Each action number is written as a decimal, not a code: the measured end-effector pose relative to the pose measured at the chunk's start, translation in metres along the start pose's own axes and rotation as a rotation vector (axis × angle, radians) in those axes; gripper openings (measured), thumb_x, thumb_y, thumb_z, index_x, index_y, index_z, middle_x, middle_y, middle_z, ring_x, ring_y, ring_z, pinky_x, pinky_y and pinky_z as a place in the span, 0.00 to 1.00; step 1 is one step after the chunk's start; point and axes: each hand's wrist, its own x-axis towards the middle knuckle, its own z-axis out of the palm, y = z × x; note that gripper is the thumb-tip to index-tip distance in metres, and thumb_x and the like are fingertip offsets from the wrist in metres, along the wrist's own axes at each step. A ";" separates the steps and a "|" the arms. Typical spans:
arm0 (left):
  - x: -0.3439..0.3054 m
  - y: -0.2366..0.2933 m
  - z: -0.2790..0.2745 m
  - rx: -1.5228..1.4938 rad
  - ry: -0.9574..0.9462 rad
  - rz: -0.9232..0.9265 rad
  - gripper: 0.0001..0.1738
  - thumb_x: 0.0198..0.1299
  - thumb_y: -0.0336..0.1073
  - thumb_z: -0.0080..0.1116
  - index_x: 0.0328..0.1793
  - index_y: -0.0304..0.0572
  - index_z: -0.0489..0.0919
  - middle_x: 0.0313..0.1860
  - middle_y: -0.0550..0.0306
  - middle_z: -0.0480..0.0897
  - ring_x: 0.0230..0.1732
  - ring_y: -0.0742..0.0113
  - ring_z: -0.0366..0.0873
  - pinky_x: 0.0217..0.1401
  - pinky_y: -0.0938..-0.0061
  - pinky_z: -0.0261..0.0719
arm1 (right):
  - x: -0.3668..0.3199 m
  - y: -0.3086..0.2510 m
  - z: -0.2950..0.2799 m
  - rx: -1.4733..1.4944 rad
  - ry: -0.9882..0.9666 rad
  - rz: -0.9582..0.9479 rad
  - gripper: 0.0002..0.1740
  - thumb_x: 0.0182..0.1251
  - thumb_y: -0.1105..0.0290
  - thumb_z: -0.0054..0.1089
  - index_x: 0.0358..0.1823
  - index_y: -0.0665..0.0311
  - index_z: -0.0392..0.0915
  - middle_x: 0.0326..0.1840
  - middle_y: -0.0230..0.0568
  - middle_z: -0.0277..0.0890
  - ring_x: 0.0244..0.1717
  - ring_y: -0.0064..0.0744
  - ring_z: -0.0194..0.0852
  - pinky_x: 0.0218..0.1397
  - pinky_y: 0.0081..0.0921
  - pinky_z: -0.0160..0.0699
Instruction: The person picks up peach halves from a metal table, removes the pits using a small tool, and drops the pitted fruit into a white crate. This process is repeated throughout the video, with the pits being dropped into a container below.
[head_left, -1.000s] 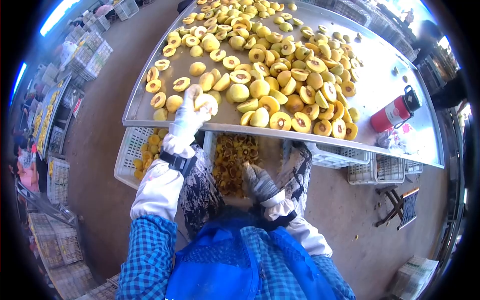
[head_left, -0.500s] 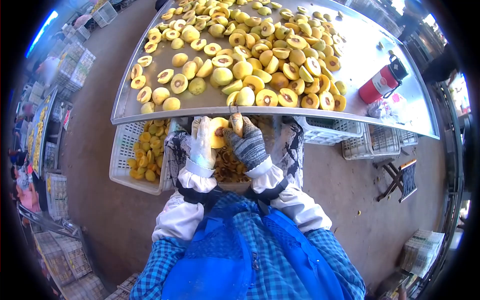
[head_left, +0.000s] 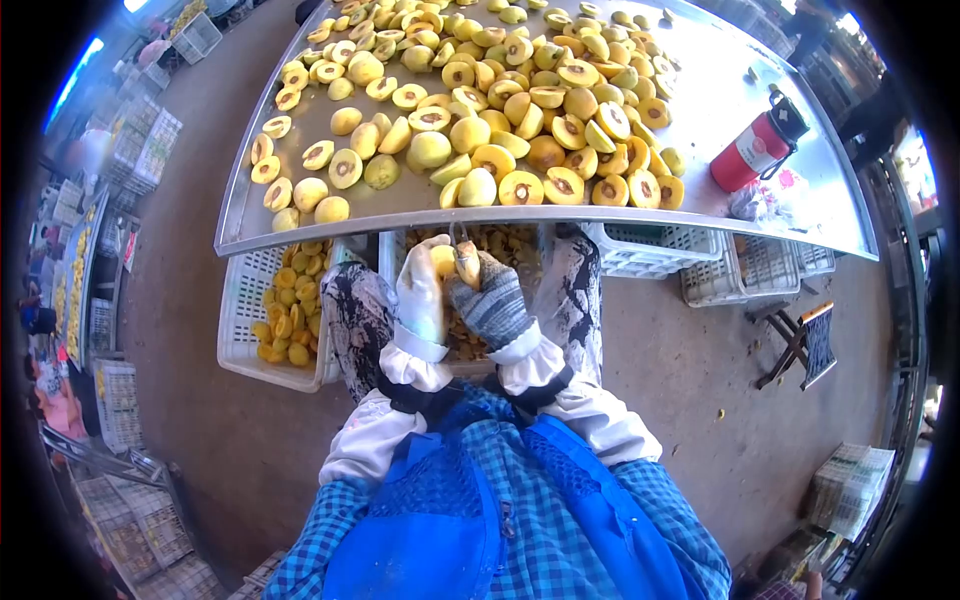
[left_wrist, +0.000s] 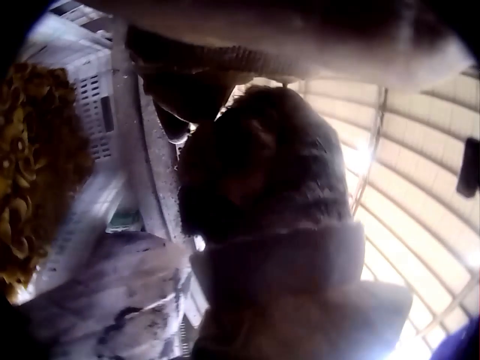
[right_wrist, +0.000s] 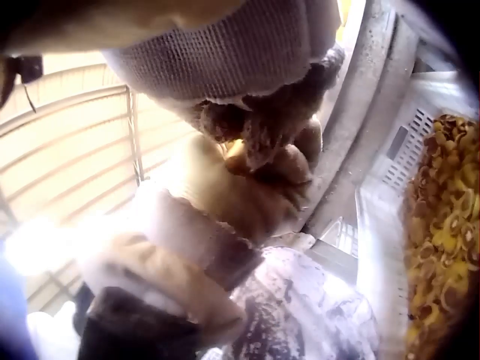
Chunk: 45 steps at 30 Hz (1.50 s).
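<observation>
My left hand (head_left: pixel 421 292), in a white glove, holds a yellow peach half (head_left: pixel 443 260) just below the table's front edge. Most of the fruit is covered by the fingers. Beside it, my right hand (head_left: pixel 496 306), in a grey striped knit glove, grips a small tool (head_left: pixel 466 262) with a wooden handle and a thin metal loop at its top. The hands meet at the fruit. In the right wrist view a bit of yellow peach shows between the gloves. The left wrist view shows the right glove (left_wrist: pixel 262 165) dark against the light.
Many peach halves (head_left: pixel 520 188) cover the metal table (head_left: pixel 700 222). A red flask (head_left: pixel 755 150) and a plastic bag (head_left: pixel 770 203) stand at its right. Below are a white crate (head_left: pixel 232 330) of peach halves and a crate of brown-yellow scraps (right_wrist: pixel 446 247). A folding stool (head_left: pixel 800 345) stands right.
My left hand has come down from the tabletop with a peach half to meet my right hand, which rose with the tool. Since half a second ago, the peach half has turned and is more covered.
</observation>
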 end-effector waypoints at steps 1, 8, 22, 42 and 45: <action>0.001 0.005 0.000 -0.126 0.014 -0.078 0.28 0.66 0.54 0.37 0.50 0.35 0.74 0.42 0.50 0.80 0.44 0.63 0.77 0.51 0.70 0.75 | -0.003 -0.012 -0.004 0.151 -0.060 0.142 0.10 0.57 0.72 0.58 0.39 0.69 0.73 0.29 0.42 0.76 0.30 0.32 0.74 0.34 0.27 0.74; 0.011 0.005 -0.020 -0.668 -0.028 -0.207 0.24 0.60 0.52 0.47 0.49 0.38 0.73 0.42 0.42 0.79 0.40 0.47 0.79 0.43 0.57 0.78 | -0.029 0.003 -0.021 -0.185 -0.133 0.178 0.18 0.65 0.55 0.52 0.38 0.67 0.72 0.26 0.58 0.74 0.31 0.55 0.76 0.27 0.44 0.72; -0.004 -0.011 0.004 -0.362 0.118 -0.013 0.27 0.64 0.56 0.46 0.48 0.35 0.73 0.39 0.49 0.77 0.33 0.67 0.74 0.39 0.74 0.76 | -0.028 0.027 -0.005 -0.617 -0.339 -0.128 0.16 0.69 0.60 0.38 0.48 0.62 0.70 0.37 0.56 0.71 0.29 0.53 0.75 0.29 0.43 0.75; -0.008 0.015 0.002 0.178 -0.224 0.155 0.30 0.69 0.53 0.38 0.35 0.30 0.79 0.32 0.50 0.83 0.31 0.67 0.79 0.37 0.77 0.77 | -0.034 -0.007 -0.040 0.025 -0.461 0.096 0.20 0.72 0.57 0.43 0.33 0.67 0.77 0.21 0.38 0.73 0.24 0.25 0.68 0.28 0.23 0.67; -0.010 0.023 0.001 0.260 -0.330 0.076 0.28 0.69 0.50 0.39 0.34 0.31 0.79 0.32 0.50 0.83 0.31 0.68 0.80 0.37 0.78 0.77 | -0.019 -0.030 -0.054 -0.119 -0.666 0.321 0.24 0.70 0.49 0.43 0.31 0.61 0.77 0.20 0.36 0.74 0.23 0.27 0.73 0.25 0.18 0.65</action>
